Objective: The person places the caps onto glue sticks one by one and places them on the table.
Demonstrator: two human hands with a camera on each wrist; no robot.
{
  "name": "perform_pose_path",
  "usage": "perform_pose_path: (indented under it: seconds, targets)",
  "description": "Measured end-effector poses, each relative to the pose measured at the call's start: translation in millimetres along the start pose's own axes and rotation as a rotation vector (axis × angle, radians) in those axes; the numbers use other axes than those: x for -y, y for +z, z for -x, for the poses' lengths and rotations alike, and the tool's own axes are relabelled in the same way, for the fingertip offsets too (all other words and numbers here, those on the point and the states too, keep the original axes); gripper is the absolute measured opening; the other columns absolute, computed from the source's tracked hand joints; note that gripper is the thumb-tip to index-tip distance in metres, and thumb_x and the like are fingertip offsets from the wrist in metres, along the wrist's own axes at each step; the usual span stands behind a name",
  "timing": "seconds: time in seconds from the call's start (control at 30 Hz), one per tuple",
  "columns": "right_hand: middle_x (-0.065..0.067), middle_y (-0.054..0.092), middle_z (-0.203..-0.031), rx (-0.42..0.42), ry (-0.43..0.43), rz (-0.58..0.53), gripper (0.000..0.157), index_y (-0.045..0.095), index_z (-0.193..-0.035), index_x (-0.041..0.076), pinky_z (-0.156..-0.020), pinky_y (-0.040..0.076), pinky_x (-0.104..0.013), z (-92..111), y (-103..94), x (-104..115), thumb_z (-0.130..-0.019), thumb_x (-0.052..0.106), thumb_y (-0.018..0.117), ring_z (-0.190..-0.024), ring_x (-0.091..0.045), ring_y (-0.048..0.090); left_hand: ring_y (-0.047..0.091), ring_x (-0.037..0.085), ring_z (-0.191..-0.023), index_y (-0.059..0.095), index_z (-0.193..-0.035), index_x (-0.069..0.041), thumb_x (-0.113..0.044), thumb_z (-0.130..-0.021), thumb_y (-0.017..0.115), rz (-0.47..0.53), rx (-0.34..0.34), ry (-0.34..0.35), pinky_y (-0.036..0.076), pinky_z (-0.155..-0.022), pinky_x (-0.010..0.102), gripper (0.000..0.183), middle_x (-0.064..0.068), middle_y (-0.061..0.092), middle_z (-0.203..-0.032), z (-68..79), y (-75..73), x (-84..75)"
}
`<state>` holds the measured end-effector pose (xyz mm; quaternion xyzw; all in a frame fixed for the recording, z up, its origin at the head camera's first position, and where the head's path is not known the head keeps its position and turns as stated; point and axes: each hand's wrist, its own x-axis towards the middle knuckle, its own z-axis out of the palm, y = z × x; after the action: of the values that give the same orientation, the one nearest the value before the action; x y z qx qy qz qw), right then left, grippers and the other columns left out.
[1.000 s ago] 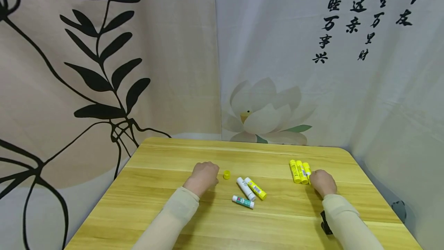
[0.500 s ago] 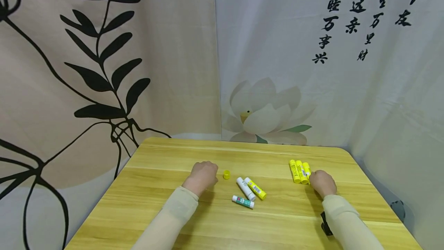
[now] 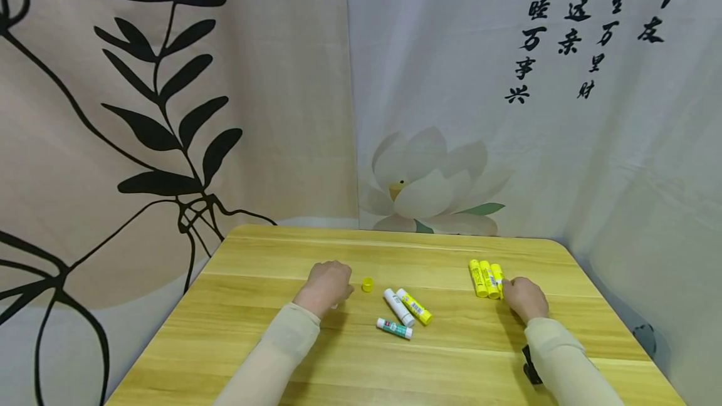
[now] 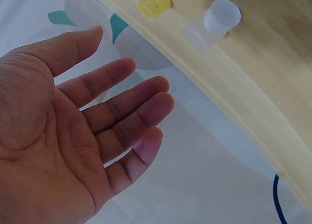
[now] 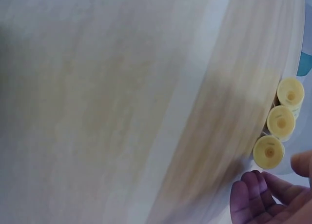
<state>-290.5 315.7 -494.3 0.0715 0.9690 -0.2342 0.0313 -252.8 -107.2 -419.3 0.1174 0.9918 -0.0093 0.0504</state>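
My left hand hovers left of a yellow cap, its palm and loosely bent fingers bare in the left wrist view. A white cap with a translucent part stands on the table near those fingers; in the head view the hand mostly hides it. Three yellow glue sticks lie side by side at the back right. My right hand is at the rightmost one, fingertips right by its end in the right wrist view, fingers loosely bent and gripping nothing.
In the middle of the wooden table lie a white tube, a yellow glue stick beside it, and a small green-and-white tube in front. A printed curtain hangs behind the table's far edge.
My left hand has drifted slightly left, and a bit of something white now shows beneath its fingers. My right hand and the glue sticks have stayed in place.
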Motion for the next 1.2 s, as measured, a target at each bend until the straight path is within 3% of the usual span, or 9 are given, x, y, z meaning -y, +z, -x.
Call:
perform_pose_path:
  seconds: [0.77, 0.9, 1.2]
  targets:
    - [-0.036, 0.054, -0.127, -0.037, 0.005, -0.047, 0.054, 0.053, -0.128, -0.016, -0.091, 0.045, -0.061, 8, -7.6, -1, -0.105, 0.031, 0.037, -0.113, -0.053, 0.052, 0.056, 0.014, -0.067, 0.069, -0.089, -0.01, -0.031, -0.092, 0.072, 0.01, -0.037, 0.019, 0.054, -0.07, 0.038, 0.022, 0.0, 0.063, -0.076, 3.7, 3.6, -1.1]
    - [-0.036, 0.051, -0.132, -0.034, 0.002, -0.039, 0.056, 0.05, -0.13, -0.017, -0.095, 0.042, -0.062, 10, -8.2, 4, -0.106, 0.032, 0.037, -0.117, -0.054, 0.048, 0.053, 0.013, -0.064, 0.068, -0.083, -0.01, -0.031, -0.091, 0.073, 0.008, -0.053, 0.032, 0.054, -0.065, 0.036, 0.022, -0.001, 0.061, -0.072, 3.0, 6.0, -0.5]
    - [-0.035, 0.054, -0.13, -0.07, -0.09, -0.05, 0.054, 0.051, -0.13, -0.016, -0.094, 0.043, -0.062, 16, -5.7, 29, -0.105, 0.031, 0.04, -0.117, -0.054, 0.05, 0.051, 0.013, -0.062, 0.066, -0.077, -0.01, -0.028, -0.09, 0.073, 0.03, -0.059, 0.04, 0.052, -0.061, 0.033, 0.024, -0.002, 0.056, -0.067, 2.2, 3.3, -1.6]
